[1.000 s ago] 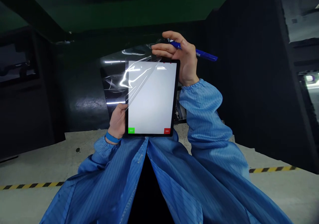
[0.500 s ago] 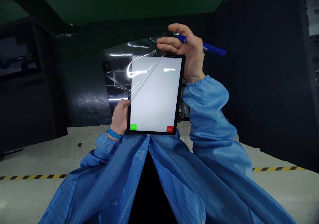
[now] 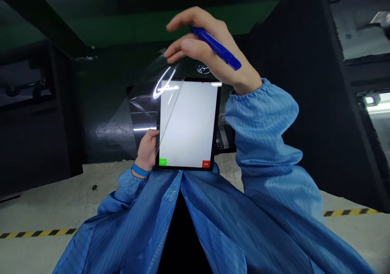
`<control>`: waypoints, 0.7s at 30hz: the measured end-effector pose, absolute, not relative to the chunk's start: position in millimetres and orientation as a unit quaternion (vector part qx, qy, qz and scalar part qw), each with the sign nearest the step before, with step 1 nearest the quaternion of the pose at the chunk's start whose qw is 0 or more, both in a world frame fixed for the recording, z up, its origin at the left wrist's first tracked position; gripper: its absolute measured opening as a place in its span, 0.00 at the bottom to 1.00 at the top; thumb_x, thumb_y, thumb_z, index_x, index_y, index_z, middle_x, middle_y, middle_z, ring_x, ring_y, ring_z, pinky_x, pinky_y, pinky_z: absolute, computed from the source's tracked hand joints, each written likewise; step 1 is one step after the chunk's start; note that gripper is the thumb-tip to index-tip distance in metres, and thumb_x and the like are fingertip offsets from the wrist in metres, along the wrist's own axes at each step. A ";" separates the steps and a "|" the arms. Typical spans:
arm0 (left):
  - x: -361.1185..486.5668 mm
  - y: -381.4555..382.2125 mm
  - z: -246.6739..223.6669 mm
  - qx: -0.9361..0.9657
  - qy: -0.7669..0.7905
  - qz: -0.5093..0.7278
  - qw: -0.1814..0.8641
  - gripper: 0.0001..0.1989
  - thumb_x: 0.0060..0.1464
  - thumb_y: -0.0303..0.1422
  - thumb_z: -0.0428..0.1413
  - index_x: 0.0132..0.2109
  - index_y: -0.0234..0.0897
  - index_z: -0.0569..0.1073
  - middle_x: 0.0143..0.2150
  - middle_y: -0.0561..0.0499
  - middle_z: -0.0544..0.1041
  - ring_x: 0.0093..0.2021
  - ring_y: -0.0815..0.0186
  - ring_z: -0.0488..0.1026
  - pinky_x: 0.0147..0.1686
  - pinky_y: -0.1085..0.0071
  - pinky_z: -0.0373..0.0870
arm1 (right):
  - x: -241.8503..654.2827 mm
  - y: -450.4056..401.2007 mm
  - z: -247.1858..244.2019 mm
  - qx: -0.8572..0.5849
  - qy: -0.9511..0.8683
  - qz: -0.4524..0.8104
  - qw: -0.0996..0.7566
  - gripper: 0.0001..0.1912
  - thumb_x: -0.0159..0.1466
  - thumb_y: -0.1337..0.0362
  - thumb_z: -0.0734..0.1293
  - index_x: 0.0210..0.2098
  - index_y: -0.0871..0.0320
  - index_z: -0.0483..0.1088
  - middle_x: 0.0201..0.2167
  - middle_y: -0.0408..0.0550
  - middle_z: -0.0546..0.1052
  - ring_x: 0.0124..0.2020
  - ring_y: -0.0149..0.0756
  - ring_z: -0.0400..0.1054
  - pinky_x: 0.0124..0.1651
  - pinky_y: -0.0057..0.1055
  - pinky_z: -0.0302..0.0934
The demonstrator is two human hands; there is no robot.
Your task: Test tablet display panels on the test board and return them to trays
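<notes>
1. Head view: the tablet [image 3: 189, 123] is in front of the blue striped coat [image 3: 143, 217], its white screen facing the camera and its lower edge close to the coat.
2. The left hand [image 3: 146, 152] grasps the tablet's left edge, thumb on the front rim; its other fingers are mostly hidden. A blue band [image 3: 140, 170] circles that wrist.
3. The right hand [image 3: 210, 42] is above the tablet's top edge, its fingers bent and gripping a blue pen [image 3: 216, 48], which slants down to the right.
4. Clear film [image 3: 171, 90] covers the screen's upper left and extends beyond the tablet, its upper part reaching the right fingertips; whether they pinch it, I cannot tell.
5. At the screen's bottom corners are a green box [image 3: 163, 162], left, and a red box [image 3: 206, 164], right.
</notes>
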State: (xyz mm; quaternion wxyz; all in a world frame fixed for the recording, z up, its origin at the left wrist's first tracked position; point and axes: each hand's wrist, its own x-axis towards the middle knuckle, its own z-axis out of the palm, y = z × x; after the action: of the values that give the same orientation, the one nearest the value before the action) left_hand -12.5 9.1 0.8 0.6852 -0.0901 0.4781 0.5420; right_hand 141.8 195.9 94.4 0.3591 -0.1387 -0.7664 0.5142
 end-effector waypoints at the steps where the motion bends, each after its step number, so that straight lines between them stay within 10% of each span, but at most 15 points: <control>1: -11.9 8.9 0.3 -0.087 0.480 0.542 0.684 0.10 0.46 0.30 0.52 0.35 0.36 0.77 0.34 0.50 0.84 0.49 0.51 0.81 0.51 0.60 0.78 | 134.9 195.2 102.6 -0.118 -0.782 0.503 0.348 0.12 0.71 0.56 0.63 0.50 0.55 0.67 0.47 0.41 0.74 0.50 0.37 0.75 0.57 0.34 0.72; 7: -11.1 10.1 7.0 -0.085 0.492 0.530 0.685 0.08 0.43 0.30 0.51 0.30 0.36 0.74 0.35 0.47 0.84 0.50 0.49 0.80 0.53 0.57 0.77 | 98.3 197.9 125.0 -0.017 -0.798 0.505 0.328 0.16 0.70 0.63 0.61 0.52 0.70 0.61 0.52 0.48 0.64 0.50 0.29 0.73 0.55 0.31 0.72; 12: -12.1 10.1 7.8 -0.093 0.496 0.524 0.686 0.07 0.42 0.30 0.52 0.29 0.36 0.73 0.33 0.47 0.84 0.50 0.48 0.80 0.53 0.56 0.77 | 84.2 206.9 125.1 0.074 -0.794 0.506 0.329 0.30 0.67 0.48 0.64 0.53 0.71 0.61 0.50 0.48 0.64 0.48 0.29 0.73 0.55 0.36 0.74; 21: -15.1 4.9 -9.5 -0.050 0.499 0.556 0.662 0.05 0.41 0.29 0.55 0.30 0.38 0.73 0.32 0.52 0.83 0.44 0.51 0.82 0.45 0.60 0.80 | 139.1 144.9 157.8 -0.156 -0.776 0.436 0.428 0.17 0.71 0.56 0.61 0.55 0.58 0.65 0.57 0.35 0.71 0.58 0.30 0.70 0.59 0.26 0.67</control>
State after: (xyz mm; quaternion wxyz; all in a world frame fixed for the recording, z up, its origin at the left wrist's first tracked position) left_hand -15.1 4.9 -9.5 0.6625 -0.0504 0.4991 0.5563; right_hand 139.1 144.9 157.8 0.4279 -0.1564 -0.7761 0.4359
